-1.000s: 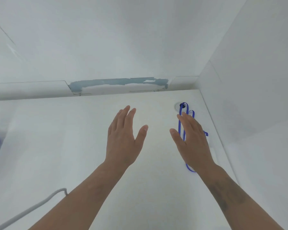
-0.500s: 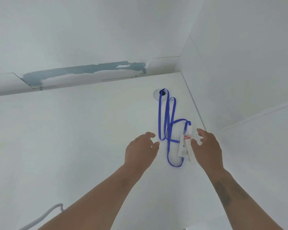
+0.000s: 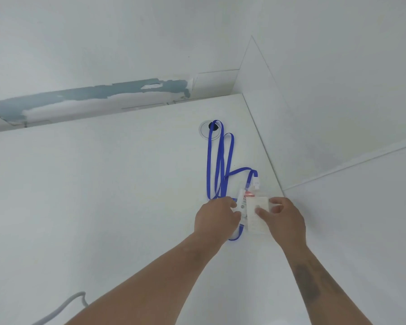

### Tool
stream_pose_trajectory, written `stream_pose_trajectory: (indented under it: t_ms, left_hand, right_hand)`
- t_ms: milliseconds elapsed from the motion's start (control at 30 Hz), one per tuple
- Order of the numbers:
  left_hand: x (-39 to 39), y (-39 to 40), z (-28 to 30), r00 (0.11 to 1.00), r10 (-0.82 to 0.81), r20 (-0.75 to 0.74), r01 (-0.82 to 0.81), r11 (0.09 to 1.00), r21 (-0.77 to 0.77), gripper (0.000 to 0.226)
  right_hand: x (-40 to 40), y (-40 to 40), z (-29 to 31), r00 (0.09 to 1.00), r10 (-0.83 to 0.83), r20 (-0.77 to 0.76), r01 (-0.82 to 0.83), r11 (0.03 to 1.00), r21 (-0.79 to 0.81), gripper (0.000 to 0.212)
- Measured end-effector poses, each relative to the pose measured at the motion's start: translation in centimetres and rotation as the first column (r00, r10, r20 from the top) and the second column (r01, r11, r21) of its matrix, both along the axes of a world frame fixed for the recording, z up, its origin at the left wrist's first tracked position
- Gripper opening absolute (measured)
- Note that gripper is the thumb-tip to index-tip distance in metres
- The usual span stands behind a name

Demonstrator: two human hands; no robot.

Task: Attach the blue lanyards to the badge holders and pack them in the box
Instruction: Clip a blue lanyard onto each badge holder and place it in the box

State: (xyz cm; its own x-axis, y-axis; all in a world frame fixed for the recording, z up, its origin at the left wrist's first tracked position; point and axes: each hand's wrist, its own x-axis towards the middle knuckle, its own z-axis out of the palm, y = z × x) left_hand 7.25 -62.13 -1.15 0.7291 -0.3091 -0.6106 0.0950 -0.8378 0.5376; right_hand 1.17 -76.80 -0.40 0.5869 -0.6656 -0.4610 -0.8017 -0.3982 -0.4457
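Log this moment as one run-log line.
stage: picking up | left hand: gripping badge holders | right hand: fingers on badge holders | blue lanyard: on table | box: unseen

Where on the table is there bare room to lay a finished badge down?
The widest bare patch is the table left of the blue lanyard, between the back wall and the grey cable. It is crowded by the right wall: the lanyard, the badge holders, the left hand and the right hand fill that corner.
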Motion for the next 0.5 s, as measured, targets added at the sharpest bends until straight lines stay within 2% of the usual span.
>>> stream_pose_trajectory:
  t_ms: [67,133,300,400,500]
  left_hand:
    - [0.2,0.1,0.3,1.0,0.024,-0.004,-0.025,1.0,-0.019,0.034]
    - [0.6,0.5,1.2,0.998,0.063,-0.001,-0.062,0.995,-0.075,0.034]
    - [2.0,2.1,4.4,0.971,0.238,-0.021,-0.234,0.927,-0.294,0.034]
    - [3.5,3.8,6.2,0.909,0.369,-0.195,-0.417,0.801,-0.43,0.021]
    - [4.8,6.6,8.5,0.776,0.423,-0.467,-0.628,0.581,-0.517,0.014]
  right_hand:
    - [0.1,-0.6,0.5,0.995,-0.072,0.073,0.064,0.991,0.119,0.027]
    - [0.2,-0.8,1.6,0.974,-0.179,0.141,0.13,0.943,0.305,0.019]
    - [1.7,0.5,4.9,0.884,-0.419,0.205,0.17,0.698,0.695,0.007]
    - [3.3,2.3,6.7,0.86,-0.462,0.219,0.107,0.582,0.806,0.006]
    - [4.9,5.1,8.4,0.864,-0.436,0.252,0.036,0.553,0.833,0.006]
